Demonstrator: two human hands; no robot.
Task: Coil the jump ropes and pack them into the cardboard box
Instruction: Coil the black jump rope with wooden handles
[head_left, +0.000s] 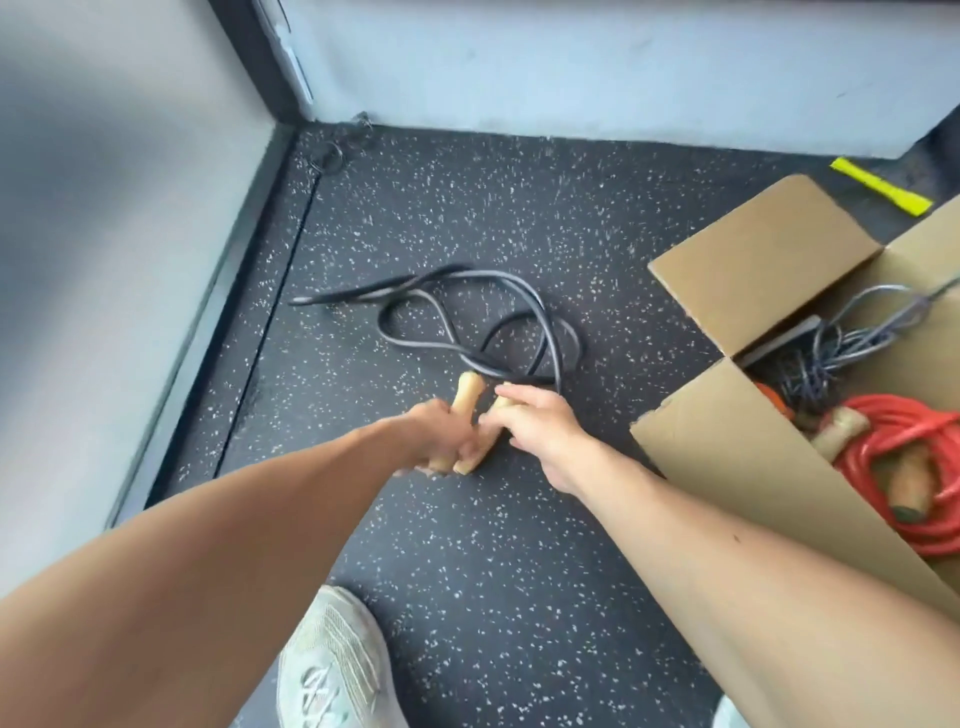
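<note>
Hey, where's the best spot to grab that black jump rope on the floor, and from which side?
By its two wooden handles, side by side at the near end: rigid and thick, unlike the loose looping cord beyond them. Come from above on the near side, as the left hand and right hand do.

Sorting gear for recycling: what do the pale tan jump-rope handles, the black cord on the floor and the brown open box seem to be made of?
Pale tan jump-rope handles: probably bare wood, matte and contoured, though blurred. Black cord: likely rubber or PVC, smooth with a slight sheen, lying in limp loops. Brown open box: cardboard, matte, with creased flaps.
</note>
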